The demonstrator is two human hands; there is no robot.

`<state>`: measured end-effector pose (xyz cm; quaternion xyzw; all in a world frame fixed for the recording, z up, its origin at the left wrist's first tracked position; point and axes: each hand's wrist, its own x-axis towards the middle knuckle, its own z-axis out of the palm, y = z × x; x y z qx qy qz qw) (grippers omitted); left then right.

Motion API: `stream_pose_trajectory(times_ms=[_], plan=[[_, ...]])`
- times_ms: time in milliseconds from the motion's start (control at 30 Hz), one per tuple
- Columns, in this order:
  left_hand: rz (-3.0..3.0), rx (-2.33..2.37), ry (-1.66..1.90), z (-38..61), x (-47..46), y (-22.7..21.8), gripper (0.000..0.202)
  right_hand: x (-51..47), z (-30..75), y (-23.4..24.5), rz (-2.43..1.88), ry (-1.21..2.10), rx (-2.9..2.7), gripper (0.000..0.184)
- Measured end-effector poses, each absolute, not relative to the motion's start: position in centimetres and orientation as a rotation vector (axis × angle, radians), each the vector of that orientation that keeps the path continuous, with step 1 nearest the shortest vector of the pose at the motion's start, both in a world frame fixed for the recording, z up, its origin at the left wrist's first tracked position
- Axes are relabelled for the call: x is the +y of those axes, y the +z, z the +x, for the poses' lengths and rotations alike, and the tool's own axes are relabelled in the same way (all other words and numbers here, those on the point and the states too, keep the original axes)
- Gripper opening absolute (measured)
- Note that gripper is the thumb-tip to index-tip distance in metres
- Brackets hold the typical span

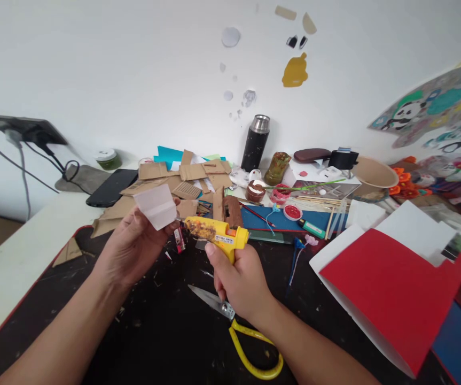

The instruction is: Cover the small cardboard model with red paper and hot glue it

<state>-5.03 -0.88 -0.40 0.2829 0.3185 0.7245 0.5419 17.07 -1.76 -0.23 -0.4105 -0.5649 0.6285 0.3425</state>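
Observation:
My left hand point(134, 248) pinches a small folded piece of white paper point(156, 206), raised above the dark mat. In my right hand point(240, 275) is a yellow hot glue gun point(218, 232), its front end stained brown. The gun's nozzle points left and meets the paper's right edge in this view; whether it touches cannot be made out. Below my right hand, scissors point(250, 342) with yellow handles lie on the mat, blades toward the upper left.
Cardboard scraps point(198, 171) are heaped behind my hands, near a black thermos point(256, 143). Red card point(390, 294) over white sheets covers the right side. A phone point(112, 187) lies at left, below a power strip point(25, 128) with cables.

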Motion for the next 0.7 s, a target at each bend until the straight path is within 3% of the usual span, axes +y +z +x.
stream_pose_trajectory(times_ms=[700], plan=[[0.682,0.777,1.705,-5.13,-0.9,-0.63,0.073,-1.68,17.03,0.21,-1.08,1.661,-1.443,0.073]])
